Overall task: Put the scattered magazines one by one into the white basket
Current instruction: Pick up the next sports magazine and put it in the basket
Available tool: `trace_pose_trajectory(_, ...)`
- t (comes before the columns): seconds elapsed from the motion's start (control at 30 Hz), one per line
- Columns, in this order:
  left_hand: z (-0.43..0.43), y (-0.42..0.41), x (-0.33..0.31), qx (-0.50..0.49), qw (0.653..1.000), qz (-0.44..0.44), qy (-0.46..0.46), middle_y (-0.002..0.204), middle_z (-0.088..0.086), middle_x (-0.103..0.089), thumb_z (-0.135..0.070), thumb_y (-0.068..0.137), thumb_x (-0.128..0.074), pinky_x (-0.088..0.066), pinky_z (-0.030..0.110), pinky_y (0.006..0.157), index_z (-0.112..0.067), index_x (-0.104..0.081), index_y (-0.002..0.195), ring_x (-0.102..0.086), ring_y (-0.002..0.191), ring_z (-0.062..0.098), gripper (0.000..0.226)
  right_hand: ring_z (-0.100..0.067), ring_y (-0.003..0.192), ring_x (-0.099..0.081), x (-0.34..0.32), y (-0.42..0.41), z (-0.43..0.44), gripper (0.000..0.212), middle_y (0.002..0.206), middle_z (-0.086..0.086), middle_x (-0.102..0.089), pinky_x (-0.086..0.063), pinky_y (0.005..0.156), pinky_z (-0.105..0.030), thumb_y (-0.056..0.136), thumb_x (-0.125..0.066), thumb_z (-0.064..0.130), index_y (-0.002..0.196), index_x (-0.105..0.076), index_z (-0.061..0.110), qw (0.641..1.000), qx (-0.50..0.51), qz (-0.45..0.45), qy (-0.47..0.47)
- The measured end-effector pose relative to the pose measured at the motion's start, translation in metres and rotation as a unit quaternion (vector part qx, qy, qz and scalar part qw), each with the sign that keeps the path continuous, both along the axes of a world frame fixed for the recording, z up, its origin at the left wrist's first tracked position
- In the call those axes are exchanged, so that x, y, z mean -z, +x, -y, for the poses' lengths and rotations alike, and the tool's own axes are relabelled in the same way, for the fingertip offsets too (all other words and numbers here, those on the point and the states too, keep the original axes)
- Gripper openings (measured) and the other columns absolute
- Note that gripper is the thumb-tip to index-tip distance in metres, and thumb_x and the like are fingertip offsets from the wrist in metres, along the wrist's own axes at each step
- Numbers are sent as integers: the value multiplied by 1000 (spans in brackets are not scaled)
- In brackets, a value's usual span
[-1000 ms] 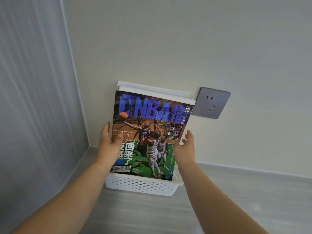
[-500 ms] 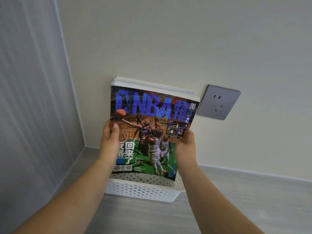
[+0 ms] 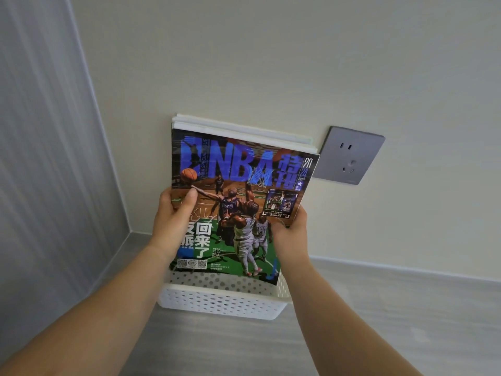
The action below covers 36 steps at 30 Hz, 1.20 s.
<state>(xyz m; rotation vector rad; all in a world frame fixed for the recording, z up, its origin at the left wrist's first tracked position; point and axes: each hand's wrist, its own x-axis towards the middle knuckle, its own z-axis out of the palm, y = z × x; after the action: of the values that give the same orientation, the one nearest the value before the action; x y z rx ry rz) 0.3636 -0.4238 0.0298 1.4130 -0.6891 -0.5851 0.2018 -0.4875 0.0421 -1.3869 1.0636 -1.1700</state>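
**Grip.** Left hand (image 3: 173, 221): clasps the left edge of the magazine (image 3: 238, 185), thumb flat across the cover, fingers behind and out of sight. Right hand (image 3: 291, 229): holds the right edge lower down; most of its fingers are hidden behind the pages, so how firm the hold is cannot be told.

**Item held.** Basketball magazine, glossy cover, upright and leaning back. Its lower edge is inside the rim of the basket (image 3: 222, 302); whether it touches the bottom cannot be told.

**Behind it.** Other magazines (image 3: 244, 131), standing in the basket against the wall (image 3: 271, 63), only their white top edges showing.

**Container.** White perforated basket on the floor (image 3: 379, 321), pushed to the wall, near a corner.

**Nearby.** Grey socket (image 3: 349, 156), just beside the top right corner of the magazine.

**Risks, as judged.**
- Slick cover and limp spine: if let go before it is seated, the magazine may sag forward and tip over the low front wall.
- The magazines stand far taller than the basket, so added lean could topple the lot or tilt the basket.
- A lower corner may catch on the perforated wall and crease.
- The top corner could scrape the socket if pushed right.
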Motion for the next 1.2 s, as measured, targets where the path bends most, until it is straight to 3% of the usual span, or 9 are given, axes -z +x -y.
trace_pose_trajectory(0.1, -4, -2, 4, -11, 1000, -20, -16, 91, -7, -59, -43, 87, -41, -45, 37, 83, -26, -38, 107, -59, 91, 19, 26, -12, 95, -52, 5, -2, -4, 46, 113, -5, -53, -41, 78, -18, 79, -45, -11, 87, -39, 35, 1000, 12, -3, -12)
trace_pose_trajectory(0.27, -12, -8, 10, -38, 999, -20, -33, 90, -10, -56, -41, 91, -33, -43, 36, 81, -27, -37, 104, -57, 86, 13, 20, 21, 75, -51, 21, -3, -18, 54, 96, 14, -50, -41, 63, 5, 74, -40, -17, 94, -39, 33, 999, 21, 21, -37)
trace_pose_trajectory(0.37, -9, -8, 5, -41, 999, -17, -24, 87, -11, -55, -42, 92, -30, -43, 32, 77, -26, -36, 105, -56, 83, 12, 21, 15, 82, -52, 23, -1, -20, 58, 99, 15, -48, -41, 66, 4, 74, -41, -17, 108, -33, 30, 998, 29, 32, -42)
trace_pose_trajectory(0.57, 10, -2, -5, -54, 998, -33, 18, 100, 3, -54, -46, 93, -23, -45, 30, 70, -17, -36, 126, -55, 77, 13, 46, -4, 92, -55, 14, -4, -7, 58, 107, 4, -53, -45, 74, -10, 74, -41, -16, 98, -36, 37, 999, -9, -11, -33)
trace_pose_trajectory(0.7, 10, -2, -2, -59, 996, -49, 33, 96, 1, -55, -47, 93, -22, -47, 33, 74, -17, -36, 125, -56, 84, 19, 47, 11, 77, -56, 10, -14, -2, 54, 94, 11, -54, -41, 58, 3, 76, -43, -15, 95, -40, 36, 998, -43, -37, -29)
trace_pose_trajectory(0.87, -19, -27, -2, -91, 994, 60, 14, 110, 3, -59, -23, 92, -41, -40, 38, 94, -21, -52, 106, -55, 98, 17, 18, -19, 133, -32, 14, -63, -20, 62, 145, -6, -33, -31, 99, -23, 86, -48, 1, 140, -23, 18, 993, -28, -110, 28)
trace_pose_trajectory(1.0, -69, -76, 15, -79, 992, 94, 38, 133, 9, -48, -7, 88, -48, -31, 29, 100, -12, -48, 122, -44, 123, 23, 34, -17, 131, -35, 31, -146, -55, 58, 143, -1, -37, -26, 90, -15, 85, -45, -1, 137, -31, 21, 981, 5, -191, 11)
trace_pose_trajectory(1.1, -109, -134, 30, 2, 989, 116, 94, 123, 14, -55, 0, 85, -50, -34, 29, 95, -9, -56, 110, -49, 117, 29, 27, -19, 129, -37, 48, -219, -87, 53, 141, -5, -40, -27, 91, -15, 83, -45, -4, 133, -39, 15, 970, 38, -235, 42)
trace_pose_trajectory(1.2, -137, -205, 38, 120, 971, 151, 145, 102, 13, -63, 9, 81, -51, -37, 8, 81, -7, -61, 92, -57, 106, 29, 22, -25, 130, -36, 63, -281, -113, 50, 142, -11, -38, -29, 102, -27, 83, -45, -5, 131, -42, 10, 954, 56, -285, 76)
